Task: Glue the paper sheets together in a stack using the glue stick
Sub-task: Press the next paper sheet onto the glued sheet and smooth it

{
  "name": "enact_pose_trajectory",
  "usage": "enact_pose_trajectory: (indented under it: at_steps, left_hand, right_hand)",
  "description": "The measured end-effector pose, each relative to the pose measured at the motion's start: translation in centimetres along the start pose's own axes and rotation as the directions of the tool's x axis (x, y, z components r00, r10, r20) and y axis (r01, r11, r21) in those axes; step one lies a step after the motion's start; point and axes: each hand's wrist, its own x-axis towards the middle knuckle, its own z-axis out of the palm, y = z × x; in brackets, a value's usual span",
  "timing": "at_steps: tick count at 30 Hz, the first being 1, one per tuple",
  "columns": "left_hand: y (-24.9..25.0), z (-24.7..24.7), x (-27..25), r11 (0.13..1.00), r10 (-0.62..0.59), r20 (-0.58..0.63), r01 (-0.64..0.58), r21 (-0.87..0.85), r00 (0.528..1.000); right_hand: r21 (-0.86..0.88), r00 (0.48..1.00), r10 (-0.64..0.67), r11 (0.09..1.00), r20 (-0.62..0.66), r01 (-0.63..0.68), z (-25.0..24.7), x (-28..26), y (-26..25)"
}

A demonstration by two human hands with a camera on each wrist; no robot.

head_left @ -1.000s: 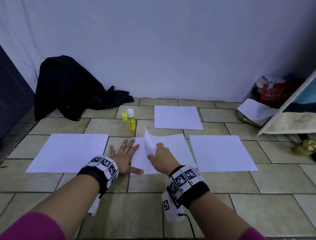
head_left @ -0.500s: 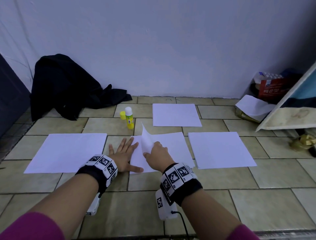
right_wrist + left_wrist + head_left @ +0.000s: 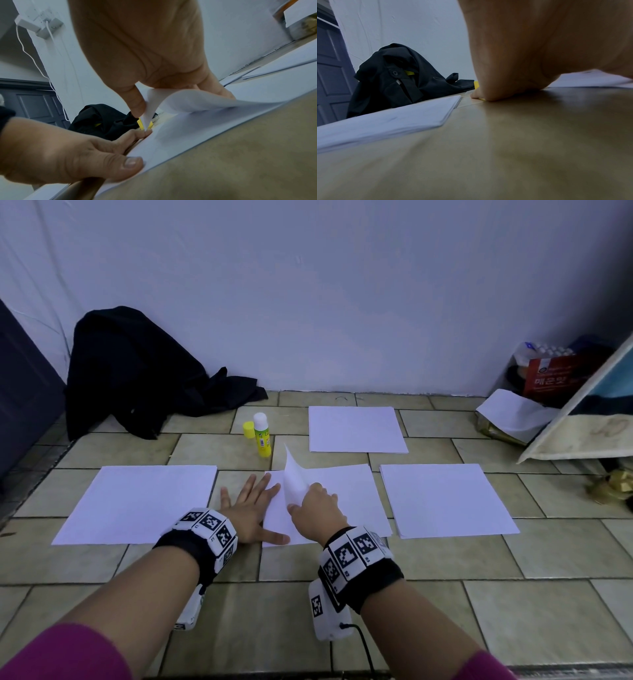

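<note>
Head view, far left: crumpled black fabric jacket (image 3: 137, 374) heaped against the white wall; only the left wrist view shows its round button and a yellow tag. Next, a flat white paper stack (image 3: 140, 503) on the beige glazed floor tiles (image 3: 411, 604); the left wrist view shows its layered edge, several sheets thick. Left hand (image 3: 251, 508) lies flat, fingers spread and straight, thumb and fingertips pressing the left edge of the centre white paper stack (image 3: 346, 494); the right wrist view shows the thumb on the near corner. Behind the hand, an upright yellow plastic glue stick (image 3: 262, 436) with white top stands on the tiles, its loose yellow cap (image 3: 248, 429) just beside it, both well apart from the hands. Right hand (image 3: 317, 510) pinches the top thin white sheet (image 3: 294, 479) at its lifted left edge, curled upward; the right wrist view shows thumb and forefinger clamped on it, paper bowing in a soft arch. Beyond, a far white sheet (image 3: 356, 429) near the wall, and a right white paper stack (image 3: 445, 498). Far right: slanted pale board (image 3: 575, 433), red printed package (image 3: 555, 374), and possibly a crumpled foil wrapper (image 3: 609, 484), too dim to tell.
</note>
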Motion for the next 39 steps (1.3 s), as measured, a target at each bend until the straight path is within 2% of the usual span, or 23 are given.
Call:
enact_pose_trajectory:
  at_steps: [39]
  left_hand:
    - [-0.03, -0.13, -0.05, 1.0, 0.003, 0.012, -0.003, -0.012, 1.0]
  right_hand:
    - [-0.003, 0.998, 0.069, 0.998, 0.013, -0.069, -0.05, 0.01, -0.68]
